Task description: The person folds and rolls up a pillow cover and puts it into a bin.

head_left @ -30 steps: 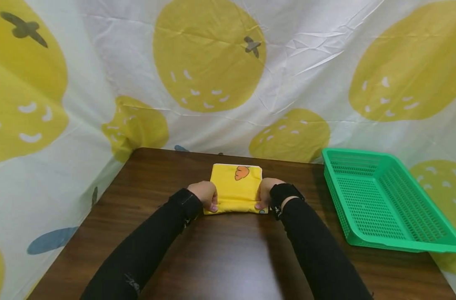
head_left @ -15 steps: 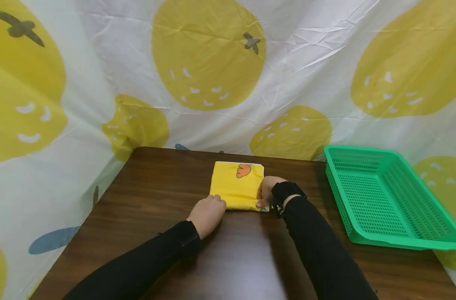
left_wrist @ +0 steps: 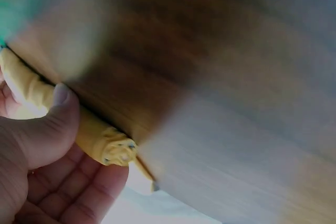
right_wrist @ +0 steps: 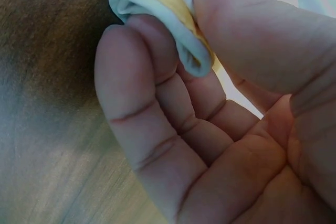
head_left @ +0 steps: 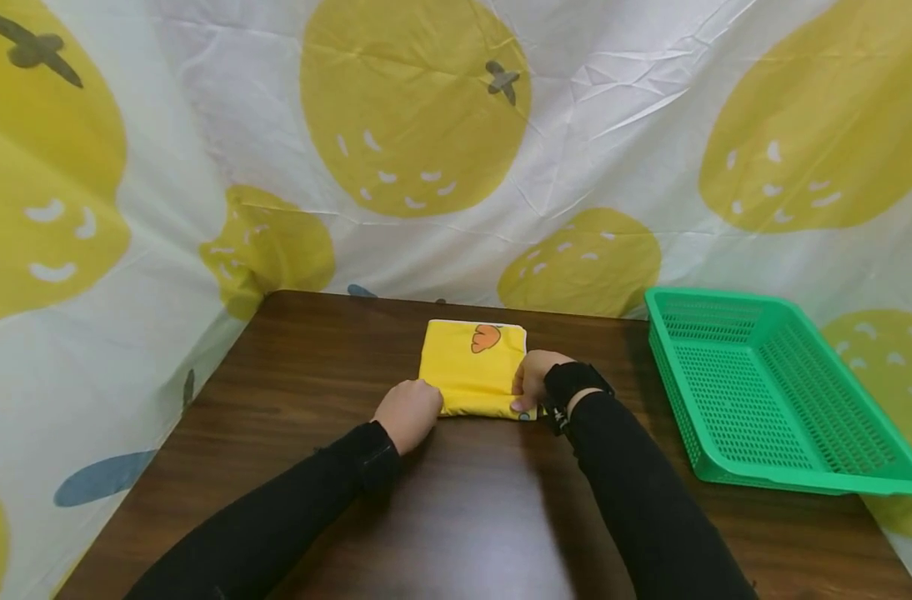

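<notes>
On the table lies a folded yellow cloth [head_left: 471, 367] with an orange print near its far edge. Its near edge is rolled into a thick tube. My left hand [head_left: 409, 414] grips the left end of the roll; in the left wrist view the thumb presses on top of the rolled cloth [left_wrist: 97, 135], with fingers curled beneath. At the other end, my right hand [head_left: 540, 379] pinches the roll between thumb and curled fingers. White trim shows along the cloth's coiled edge [right_wrist: 152, 1] in the right wrist view.
A green perforated plastic basket [head_left: 771, 400] stands at the right of the dark brown wooden table [head_left: 313, 358]. A white curtain with yellow fruit prints [head_left: 418, 108] hangs behind the table and along its sides.
My left hand has shifted its grip on the left end of the roll, its back now turned up and the wrist nearer me. My right hand stays at its end.
</notes>
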Tool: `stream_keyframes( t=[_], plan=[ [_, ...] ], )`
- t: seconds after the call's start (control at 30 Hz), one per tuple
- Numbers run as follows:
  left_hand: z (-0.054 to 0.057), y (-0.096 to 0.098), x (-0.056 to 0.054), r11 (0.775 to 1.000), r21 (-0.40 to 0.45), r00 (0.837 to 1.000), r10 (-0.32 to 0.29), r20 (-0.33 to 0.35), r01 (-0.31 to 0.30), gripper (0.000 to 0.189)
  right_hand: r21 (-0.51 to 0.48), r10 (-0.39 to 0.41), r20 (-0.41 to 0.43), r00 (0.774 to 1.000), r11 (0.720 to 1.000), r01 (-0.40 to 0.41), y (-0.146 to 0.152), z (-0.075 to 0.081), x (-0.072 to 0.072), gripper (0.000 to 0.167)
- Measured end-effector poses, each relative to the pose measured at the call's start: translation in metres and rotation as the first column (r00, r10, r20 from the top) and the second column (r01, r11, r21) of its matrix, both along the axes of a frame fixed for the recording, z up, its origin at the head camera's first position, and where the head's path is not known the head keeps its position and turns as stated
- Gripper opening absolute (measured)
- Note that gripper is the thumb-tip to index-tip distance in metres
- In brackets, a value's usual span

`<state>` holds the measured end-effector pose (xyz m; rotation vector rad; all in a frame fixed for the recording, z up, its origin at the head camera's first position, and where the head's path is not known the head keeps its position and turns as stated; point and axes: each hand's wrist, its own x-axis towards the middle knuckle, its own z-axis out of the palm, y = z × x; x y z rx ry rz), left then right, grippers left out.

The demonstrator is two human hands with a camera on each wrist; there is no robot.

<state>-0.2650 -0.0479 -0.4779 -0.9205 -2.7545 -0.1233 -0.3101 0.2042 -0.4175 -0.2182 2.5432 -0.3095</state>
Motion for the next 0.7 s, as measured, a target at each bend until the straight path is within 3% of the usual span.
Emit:
stream_keyframes(
  t=[0.23,0.37,0.5,0.7],
  plan=[
    [0.0,-0.003,-0.014,0.999,0.019,0.997,-0.035,0.063,0.034,0.024,-0.074,-0.013,0.049,0.999,0.997,0.016,0.0,0.002,0.0,0.019],
    [0.008,-0.001,-0.027,0.999,0.052,0.987,-0.015,0.16,0.007,0.019,-0.064,-0.027,0.047,0.999,0.997,0.03,-0.001,0.002,-0.002,0.02],
    [0.019,0.004,-0.042,1.0,0.015,0.957,0.009,0.289,-0.013,0.012,-0.081,-0.043,0.043,0.998,0.996,0.047,-0.001,-0.001,-0.001,0.019],
    [0.024,0.012,-0.062,0.985,-0.158,0.904,0.007,0.427,0.067,0.028,-0.13,-0.071,0.021,0.997,0.989,0.073,-0.001,-0.007,0.009,0.019]
  ],
)
